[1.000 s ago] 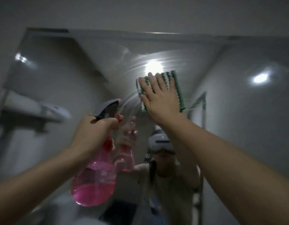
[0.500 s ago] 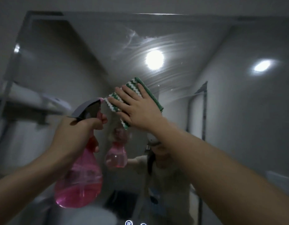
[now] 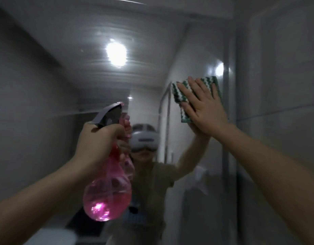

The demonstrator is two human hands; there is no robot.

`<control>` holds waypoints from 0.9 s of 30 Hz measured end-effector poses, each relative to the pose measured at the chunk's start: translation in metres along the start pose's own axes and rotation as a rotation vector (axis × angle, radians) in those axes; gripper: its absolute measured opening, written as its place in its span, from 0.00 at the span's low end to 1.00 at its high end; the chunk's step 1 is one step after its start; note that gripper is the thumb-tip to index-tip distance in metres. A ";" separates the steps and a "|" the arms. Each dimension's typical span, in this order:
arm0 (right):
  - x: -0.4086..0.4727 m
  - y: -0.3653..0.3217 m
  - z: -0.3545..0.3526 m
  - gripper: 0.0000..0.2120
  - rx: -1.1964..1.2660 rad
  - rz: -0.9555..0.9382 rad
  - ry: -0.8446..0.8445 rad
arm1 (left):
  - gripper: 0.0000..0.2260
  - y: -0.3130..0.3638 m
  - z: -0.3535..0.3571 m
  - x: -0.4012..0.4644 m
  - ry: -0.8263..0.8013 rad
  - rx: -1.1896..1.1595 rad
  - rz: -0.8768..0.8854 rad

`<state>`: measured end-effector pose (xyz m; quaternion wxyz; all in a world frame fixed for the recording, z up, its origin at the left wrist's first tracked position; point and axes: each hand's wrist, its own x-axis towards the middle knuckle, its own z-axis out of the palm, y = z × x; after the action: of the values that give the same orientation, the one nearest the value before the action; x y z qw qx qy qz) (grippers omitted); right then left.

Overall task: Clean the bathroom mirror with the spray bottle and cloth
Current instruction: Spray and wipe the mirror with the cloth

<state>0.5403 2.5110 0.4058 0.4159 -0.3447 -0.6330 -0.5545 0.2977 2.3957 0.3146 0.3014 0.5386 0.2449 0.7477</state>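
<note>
With the green-and-white cloth (image 3: 208,81) pressed flat by the open right hand (image 3: 204,110) near the mirror (image 3: 64,68)'s right edge and the pink spray bottle (image 3: 106,195) gripped in the left hand (image 3: 98,140), streaks could be left if wiping outruns the spray.

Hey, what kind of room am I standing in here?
Most likely a bathroom: a large wall mirror with wet wipe streaks, glossy grey tiled walls beside it, and what looks like a glass shower screen reflected behind you.
</note>
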 end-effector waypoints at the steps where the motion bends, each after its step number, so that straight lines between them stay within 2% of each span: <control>1: -0.012 0.013 0.000 0.24 0.004 0.018 0.003 | 0.09 -0.008 0.012 -0.004 -0.005 0.004 -0.006; 8: -0.037 0.016 0.001 0.25 0.050 0.178 -0.020 | 0.02 -0.043 0.034 -0.031 -0.043 0.079 -0.077; 12: -0.051 -0.004 0.003 0.25 0.051 0.388 0.001 | 0.07 -0.048 0.012 -0.037 -0.025 0.116 -0.082; 14: -0.060 -0.018 0.005 0.25 0.043 0.447 0.007 | 0.01 -0.048 -0.001 -0.039 -0.040 0.129 -0.077; 16: -0.071 -0.033 0.006 0.25 0.038 0.460 0.025 | 0.09 -0.050 -0.014 -0.042 -0.079 0.134 -0.078; 17: -0.077 -0.040 0.006 0.25 0.031 0.461 0.026 | 0.10 -0.052 -0.019 -0.044 -0.101 0.113 -0.083; 19: -0.094 -0.058 0.007 0.25 0.030 0.471 0.024 | 0.04 -0.056 -0.028 -0.047 -0.121 0.106 -0.092; 22: -0.125 -0.096 0.010 0.25 0.033 0.471 0.022 | 0.09 -0.061 -0.044 -0.049 -0.146 0.141 -0.099; 27: -0.135 -0.172 0.018 0.25 -0.024 0.301 0.010 | 0.09 -0.055 -0.081 -0.037 -0.158 0.189 -0.071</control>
<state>0.4391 2.5064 0.2110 0.4932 -0.4377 -0.5657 -0.4951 0.2397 2.4042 0.2279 0.2940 0.6129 0.3089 0.6653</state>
